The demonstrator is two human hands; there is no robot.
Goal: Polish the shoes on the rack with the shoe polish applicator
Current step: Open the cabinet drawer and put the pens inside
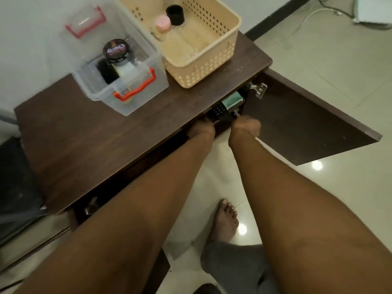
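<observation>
Both hands — left hand, right hand — reach under the cabinet top; fingers hidden, grip undeterminable. Risk: 1 blind pull snags the open door.

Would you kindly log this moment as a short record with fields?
surface: dark wooden cabinet top
door: cabinet door swung open at right
left hand: reaching under the top's edge, fingers hidden
right hand: reaching in beside it, fingers hidden
clear storage box: holds a polish tin and a black brush
beige basket: holds a pink-capped bottle and a black-capped one
</observation>
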